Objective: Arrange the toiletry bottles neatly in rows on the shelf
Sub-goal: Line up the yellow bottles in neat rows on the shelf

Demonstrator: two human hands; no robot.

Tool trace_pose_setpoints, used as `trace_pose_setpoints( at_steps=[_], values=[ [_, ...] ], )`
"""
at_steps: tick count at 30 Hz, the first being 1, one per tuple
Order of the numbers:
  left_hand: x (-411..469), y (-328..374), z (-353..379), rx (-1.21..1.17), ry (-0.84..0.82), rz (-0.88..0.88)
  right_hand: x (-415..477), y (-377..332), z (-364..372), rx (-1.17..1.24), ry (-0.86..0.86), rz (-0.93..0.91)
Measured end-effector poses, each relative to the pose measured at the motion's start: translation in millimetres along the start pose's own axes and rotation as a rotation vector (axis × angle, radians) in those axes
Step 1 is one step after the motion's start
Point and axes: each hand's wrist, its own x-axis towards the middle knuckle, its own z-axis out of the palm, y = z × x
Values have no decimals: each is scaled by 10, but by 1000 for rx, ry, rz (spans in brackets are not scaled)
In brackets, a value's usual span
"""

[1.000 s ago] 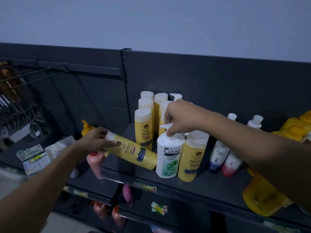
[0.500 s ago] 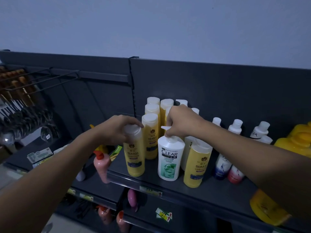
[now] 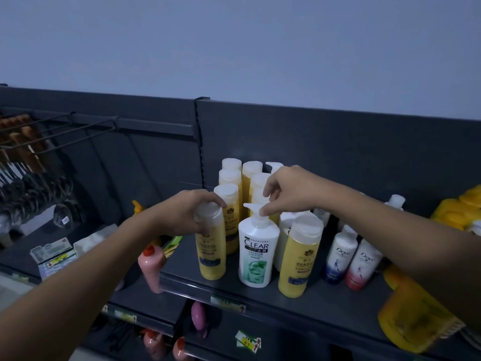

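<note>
On the dark shelf a yellow Herbal bottle stands upright at the front left, and my left hand grips its white cap. To its right stands a white Clear pump bottle; my right hand pinches its pump head. Another yellow Herbal bottle stands at the front right of the Clear bottle. Several yellow bottles line up behind. Two small Dove bottles stand further right, partly behind my right forearm.
A pink bottle stands on the lower left shelf, with packets beside it. Large yellow containers sit at the right. Wire hooks with hanging goods are at the far left. More pink bottles lie on the shelf below.
My left hand has brought the tilted yellow bottle up onto the shelf and stood it upright at the front left. My right hand has stayed on the Clear pump head.
</note>
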Motion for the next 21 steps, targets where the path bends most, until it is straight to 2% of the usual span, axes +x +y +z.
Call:
trace_pose_setpoints(
  at_steps=[4,7,10,14,21],
  values=[
    [33,200,-27,76,81,22,-215,200,-174,-40,38,13],
    [133,477,-5,43,181,71,-353,344,-135,-126,-54,35],
    [305,752,96,91,140,125,-430,456,-33,-172,-140,49],
    [475,905,273,156,24,53,-387,543,85,-218,-108,30],
    [382,936,329,164,81,14,-320,613,157,-85,-23,54]
  ],
)
